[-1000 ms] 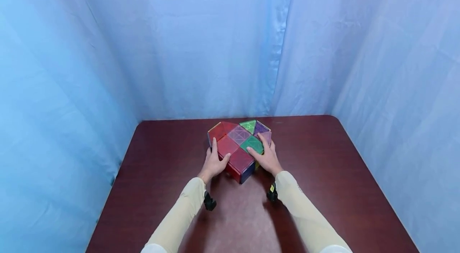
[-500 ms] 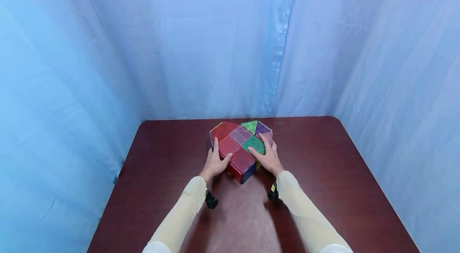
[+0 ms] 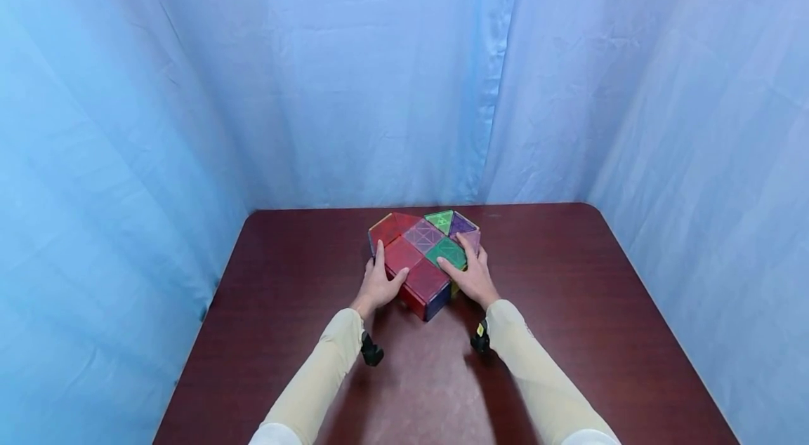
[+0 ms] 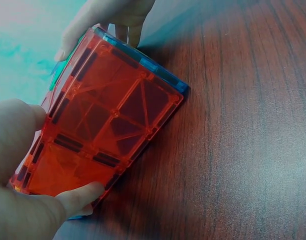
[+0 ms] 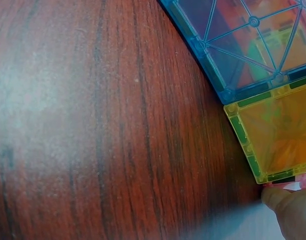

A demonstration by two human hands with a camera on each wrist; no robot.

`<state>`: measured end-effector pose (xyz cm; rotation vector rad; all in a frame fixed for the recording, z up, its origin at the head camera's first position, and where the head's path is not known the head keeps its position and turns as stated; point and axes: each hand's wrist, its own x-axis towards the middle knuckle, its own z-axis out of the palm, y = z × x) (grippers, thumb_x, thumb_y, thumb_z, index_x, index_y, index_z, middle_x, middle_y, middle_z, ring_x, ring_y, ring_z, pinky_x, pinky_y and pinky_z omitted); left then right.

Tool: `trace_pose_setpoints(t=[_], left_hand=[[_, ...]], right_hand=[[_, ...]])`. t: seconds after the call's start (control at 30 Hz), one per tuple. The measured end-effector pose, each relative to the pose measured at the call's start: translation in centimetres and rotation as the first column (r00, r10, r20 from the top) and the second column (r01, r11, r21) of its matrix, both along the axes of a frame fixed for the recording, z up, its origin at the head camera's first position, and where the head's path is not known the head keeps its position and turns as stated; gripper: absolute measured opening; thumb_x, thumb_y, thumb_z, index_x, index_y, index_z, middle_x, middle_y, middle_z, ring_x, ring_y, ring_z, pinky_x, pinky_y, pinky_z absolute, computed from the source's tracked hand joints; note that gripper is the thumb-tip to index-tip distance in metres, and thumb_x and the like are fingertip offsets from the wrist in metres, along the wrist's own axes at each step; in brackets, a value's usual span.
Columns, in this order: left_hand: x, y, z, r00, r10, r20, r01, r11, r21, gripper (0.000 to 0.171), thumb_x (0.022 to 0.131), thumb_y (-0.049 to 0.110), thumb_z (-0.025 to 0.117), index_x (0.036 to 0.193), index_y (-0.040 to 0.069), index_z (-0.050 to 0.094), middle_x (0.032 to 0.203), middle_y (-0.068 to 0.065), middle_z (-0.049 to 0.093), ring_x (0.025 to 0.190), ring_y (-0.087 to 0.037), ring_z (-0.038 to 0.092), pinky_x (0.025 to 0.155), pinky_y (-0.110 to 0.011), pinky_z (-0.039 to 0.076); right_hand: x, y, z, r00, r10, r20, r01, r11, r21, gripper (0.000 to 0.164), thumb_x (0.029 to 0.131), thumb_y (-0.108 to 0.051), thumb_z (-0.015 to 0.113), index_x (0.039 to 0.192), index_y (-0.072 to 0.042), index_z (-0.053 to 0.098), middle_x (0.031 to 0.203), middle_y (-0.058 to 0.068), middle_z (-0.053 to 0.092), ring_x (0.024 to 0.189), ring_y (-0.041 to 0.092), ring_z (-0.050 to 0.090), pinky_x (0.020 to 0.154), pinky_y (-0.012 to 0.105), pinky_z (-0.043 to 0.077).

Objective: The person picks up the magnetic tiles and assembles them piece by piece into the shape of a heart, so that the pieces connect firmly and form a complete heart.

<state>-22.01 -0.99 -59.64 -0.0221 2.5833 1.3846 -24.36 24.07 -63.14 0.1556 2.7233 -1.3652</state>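
Note:
A heart-shaped box of see-through magnetic tiles (image 3: 404, 253) sits near the table's far edge, its point toward me. Its top is red on the left, with purple and green squares and small triangles on the right. My left hand (image 3: 376, 286) grips its left side, thumb on the top edge. In the left wrist view a finger (image 4: 83, 196) lies against the red side wall (image 4: 115, 112). From the right, my right hand (image 3: 472, 278) holds it, thumb over the green tile (image 3: 446, 253). Blue (image 5: 253, 47) and yellow (image 5: 278, 130) side tiles show in the right wrist view.
The dark red-brown wooden table (image 3: 569, 333) extends around the box on every side. Light blue curtains (image 3: 379, 80) hang behind the table and along both sides. A black wrist camera (image 3: 371, 350) is strapped to my left wrist, another (image 3: 480, 337) to my right.

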Motion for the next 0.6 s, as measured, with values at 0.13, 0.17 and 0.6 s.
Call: trace_pose_setpoints(t=[0.13,0.17,0.6], left_hand=[[-0.09,-0.08,-0.14,1.000,-0.001,0.003,0.001,1.000,0.009,0.097,0.097,0.044,0.065,0.165,0.022,0.000,0.162,-0.026,0.022,0.143,-0.045,0.036,0.110,-0.062,0.041],[-0.12,-0.09,-0.16,1.000,-0.001,0.004,0.001,1.000,0.009,0.097,0.097,0.045,0.065,0.165,0.022,0.000,0.162,-0.026,0.021,0.144,-0.045,0.036,0.111,-0.061,0.041],[-0.17,-0.05,0.17,1.000,0.000,0.016,0.001,1.000,-0.029,0.096,0.097,0.045,0.064,0.165,0.021,0.000,0.161,-0.026,0.024,0.142,-0.044,0.039,0.110,-0.061,0.042]], right_hand=[[-0.05,-0.06,-0.13,1.000,-0.004,-0.008,0.004,1.000,-0.005,0.090,0.083,-0.075,0.064,0.158,-0.050,0.021,0.168,0.022,0.000,0.147,0.052,0.024,0.113,0.072,0.029],[-0.06,-0.04,-0.15,1.000,-0.004,-0.011,0.004,1.000,-0.008,0.090,0.083,-0.075,0.064,0.158,-0.050,0.021,0.168,0.022,0.000,0.147,0.052,0.024,0.113,0.072,0.029],[-0.19,0.29,-0.02,1.000,0.026,-0.007,-0.026,1.000,0.001,0.093,0.083,-0.077,0.062,0.159,-0.047,0.019,0.168,0.023,-0.001,0.150,0.051,0.019,0.113,0.073,0.027]])
